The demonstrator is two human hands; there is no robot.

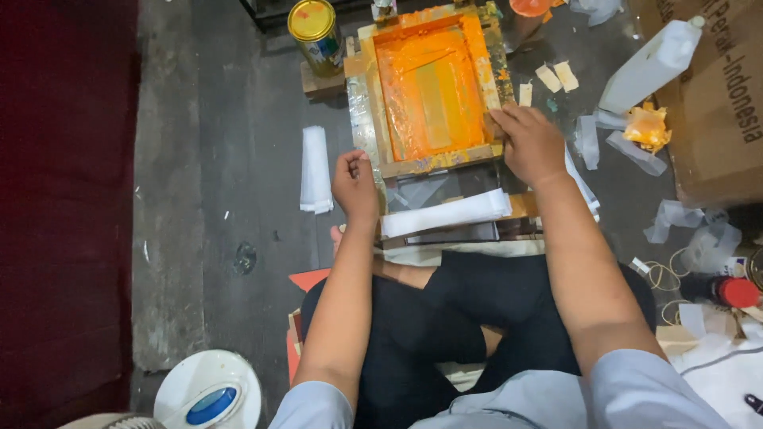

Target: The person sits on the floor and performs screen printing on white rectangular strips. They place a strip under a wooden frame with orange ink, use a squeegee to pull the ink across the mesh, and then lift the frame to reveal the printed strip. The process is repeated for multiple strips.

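Item: wooden screen-printing frame (pixel 433 87), mesh coated in orange ink, lying flat on a low stack of boards on the grey floor (pixel 222 159), directly ahead of the seated person's crossed legs. Long axis: runs near to far, tipped slightly to the right at the far end; the short near rail faces the person. Right hand (pixel 531 144): closed on the near right corner of the frame, fingers curled over the rail, and the hand nearer to the item. Left hand (pixel 354 184): loosely curled at the near left corner, beside the frame's foil-wrapped left edge; whether it actually grips the edge or only rests against it cannot be told. The two hands thus bracket the near rail, one at each corner, with the frame extending away from them. Just near of the frame, between the hands and the knees: a white strip of material (pixel 445 213) lying crosswise, left to right, over the front of the boards. Surroundings: a second folded white strip (pixel 315 168) on the floor to the left; a gold-lidded tin can (pixel 315 30) at far left of the frame; a white plastic jug (pixel 652 65) and an orange-stained rag (pixel 648 127) at far right, beside a cardboard box (pixel 719 103).
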